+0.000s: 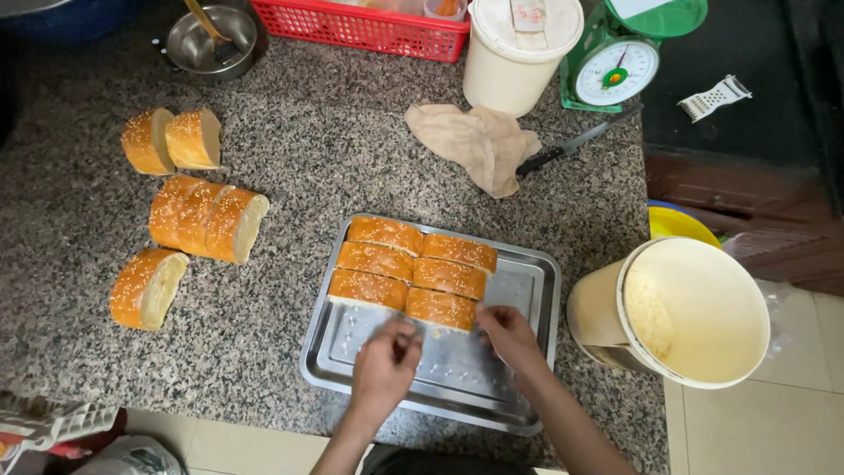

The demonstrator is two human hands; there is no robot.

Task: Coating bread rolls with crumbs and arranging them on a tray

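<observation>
Granite counter (352,158) is carrying a steel tray (527,290) at its near edge. 6 bread pieces (413,273) are sitting packed toward the tray's far-left corner, saving room. Left hand (385,365) and right hand (505,334), fingers narrowly pinched, are touching the nearest bread piece (440,310).

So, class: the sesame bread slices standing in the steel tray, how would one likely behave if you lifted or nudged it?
The bread slices look airy and crusty, so probably light and easily squashed. Standing on narrow cut faces in the tray, one would likely topple when nudged. Seeds may shed.
</observation>
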